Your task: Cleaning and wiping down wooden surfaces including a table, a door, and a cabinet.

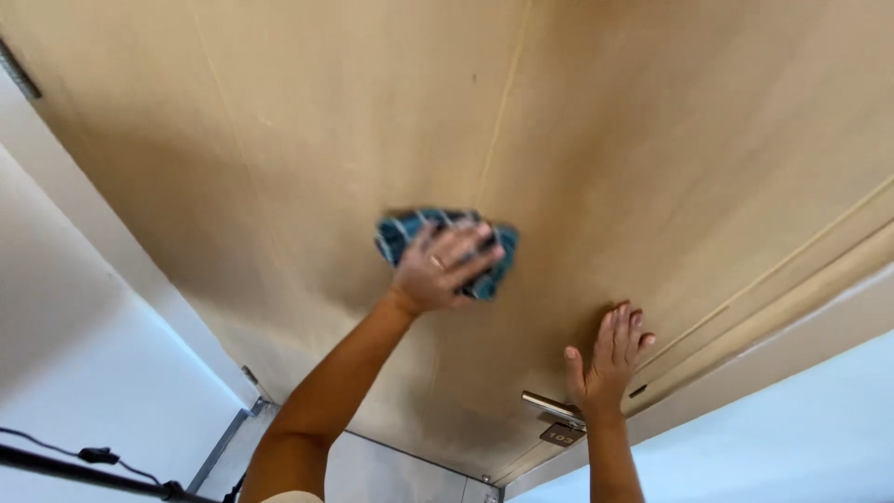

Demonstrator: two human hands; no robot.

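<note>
— Two hands up on the wooden door [652, 140], correct?

— Yes, both mine. My left hand [445, 268] has its fingers spread over the blue cloth [484, 270], pressing it flat to the panel. My right hand [610, 359] is open, palm flat on the wood, holding nothing.

— Where's the cloth, taking the door handle [549, 406] as the landmark?

— Up the door from the handle and off toward the hinge side, well apart from it. It sits directly under my left palm, bunched, poking out past my fingertips and on the far side of the hand.

— And the right hand against the handle?

— Just beside it, with my wrist near the lever and my fingers pointing up the door. A small dark plate [562, 434] sits right below the handle.

— Which hand is nearer the cloth?

— Left, it's on it. Right is clear of the cloth, near the latch edge.

— Long axis of the cloth?

— Cannot tell, it's crumpled and blurred. My left forearm runs up from the lower part of the door toward it.
</note>
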